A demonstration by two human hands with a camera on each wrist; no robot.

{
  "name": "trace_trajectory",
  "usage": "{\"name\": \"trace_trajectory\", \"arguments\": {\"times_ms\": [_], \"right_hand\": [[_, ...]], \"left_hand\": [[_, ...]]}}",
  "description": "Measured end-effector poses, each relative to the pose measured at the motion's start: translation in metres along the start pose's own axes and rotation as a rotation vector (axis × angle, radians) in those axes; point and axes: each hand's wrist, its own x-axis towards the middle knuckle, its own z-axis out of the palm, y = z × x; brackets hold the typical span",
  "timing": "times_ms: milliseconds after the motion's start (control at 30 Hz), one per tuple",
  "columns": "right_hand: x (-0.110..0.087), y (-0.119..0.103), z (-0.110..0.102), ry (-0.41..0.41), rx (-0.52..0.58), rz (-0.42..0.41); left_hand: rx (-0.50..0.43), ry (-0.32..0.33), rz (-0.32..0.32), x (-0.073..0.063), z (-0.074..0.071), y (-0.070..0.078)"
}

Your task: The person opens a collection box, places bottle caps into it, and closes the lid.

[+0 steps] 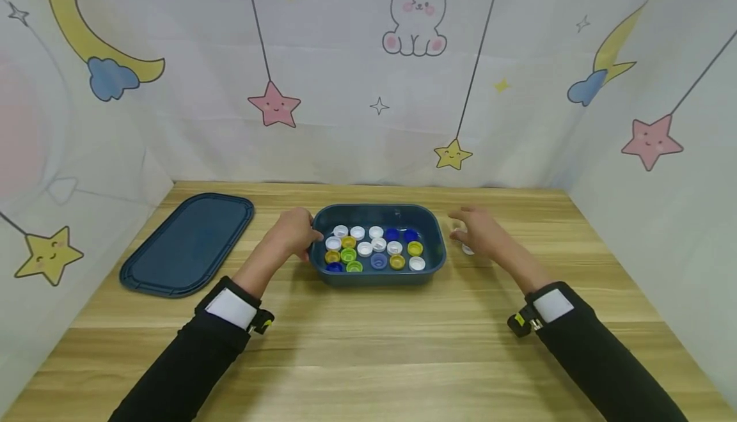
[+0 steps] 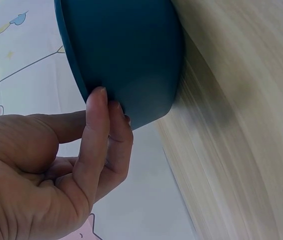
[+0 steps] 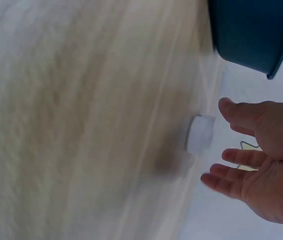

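A dark blue plastic tub [image 1: 377,278] holds several bottle caps [image 1: 378,244] in white, yellow, green and blue. At its left end my left hand [image 1: 292,233] pinches the rim, with fingertips on the outer wall of the tub [image 2: 126,55] in the left wrist view. Just right of the tub, my right hand [image 1: 482,235] hovers with fingers spread and nothing held. Below it on the table lies a white bottle cap [image 3: 200,135], mostly covered by the hand in the head view. That cap stands apart from the fingertips.
A flat dark blue lid [image 1: 187,243] with a raised edge lies at the left of the wooden table [image 1: 380,351]. Behind and at both sides hangs a pale cloth [image 1: 345,153] printed with stars, moons and a rabbit.
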Motion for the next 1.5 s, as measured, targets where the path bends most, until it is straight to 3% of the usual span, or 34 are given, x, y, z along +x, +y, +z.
{"name": "trace_trajectory", "arguments": {"times_ms": [400,567,733,933,1133,1300,1500], "right_hand": [[0.006,-0.004,0.011,-0.021,0.014,0.030],[0.008,-0.007,0.004,-0.050,0.044,0.082],[0.011,-0.015,-0.012,0.018,0.070,0.059],[0.010,-0.052,-0.038,0.121,0.072,-0.038],[0.010,-0.101,-0.050,0.114,0.019,-0.113],[0.015,-0.130,-0.039,0.046,0.082,-0.200],[0.021,-0.153,-0.019,-0.107,0.131,-0.284]], "left_hand": [[-0.004,0.001,-0.006,0.000,0.000,0.001],[-0.006,0.001,0.000,0.000,0.000,0.000],[-0.005,0.001,0.007,0.000,0.001,0.000],[-0.009,-0.002,0.013,0.002,0.001,-0.001],[0.001,0.004,0.007,0.002,0.001,-0.002],[-0.002,0.001,-0.007,0.002,0.001,-0.001],[0.002,0.004,0.004,0.001,0.001,-0.001]]}}
